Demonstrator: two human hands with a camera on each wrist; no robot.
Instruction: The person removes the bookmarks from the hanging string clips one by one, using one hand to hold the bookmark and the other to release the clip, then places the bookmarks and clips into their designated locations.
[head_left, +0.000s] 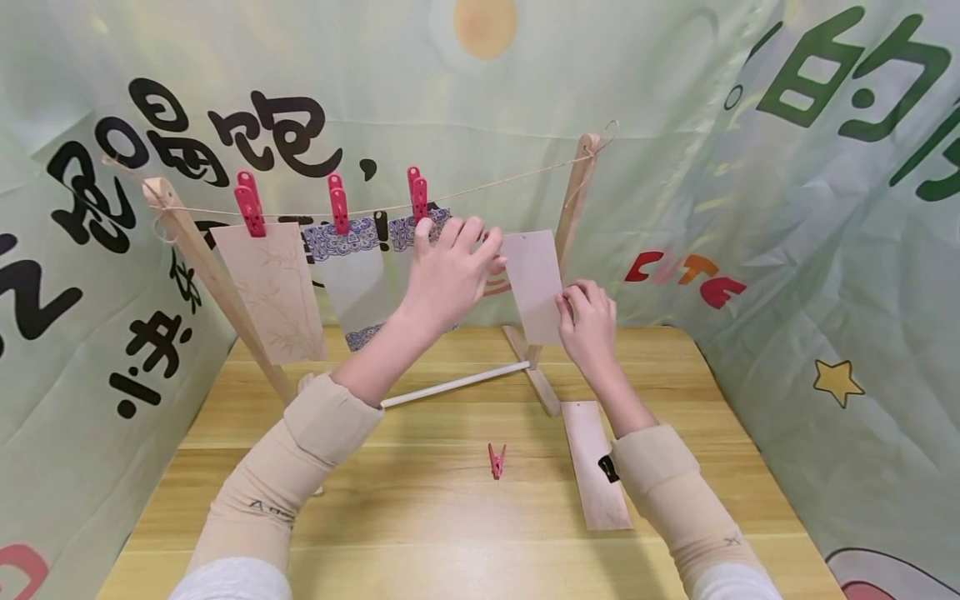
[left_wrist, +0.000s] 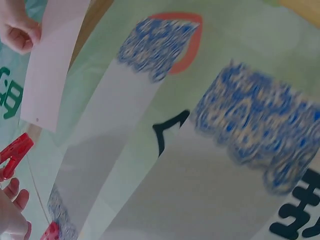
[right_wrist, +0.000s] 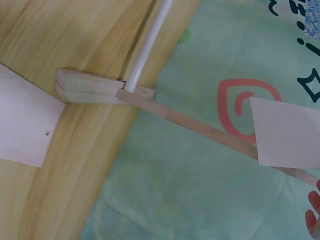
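Note:
My right hand (head_left: pixel 590 327) pinches the right edge of a plain pale pink card (head_left: pixel 532 283) with a small hole near its top. The left hand (head_left: pixel 450 271) is raised close to that card, below the line. In the left wrist view its fingers hold a red clothespin (left_wrist: pixel 17 152), which the head view mostly hides. Along a thin string (head_left: pixel 495 185), red clothespins (head_left: pixel 339 205) hold up a branch-patterned card (head_left: pixel 273 292) and two white cards with blue patterned ends, one of them a bordered card (head_left: pixel 356 283) in the middle. My left hand partly covers the rightmost one.
The string runs between two wooden posts (head_left: pixel 577 187), joined low down by a white rod (head_left: pixel 457 383). On the wooden table (head_left: pixel 420 517) lie a loose red clothespin (head_left: pixel 497 461) and another pink card (head_left: pixel 592 467), partly behind my right sleeve. A printed cloth (head_left: pixel 675 192) surrounds the table.

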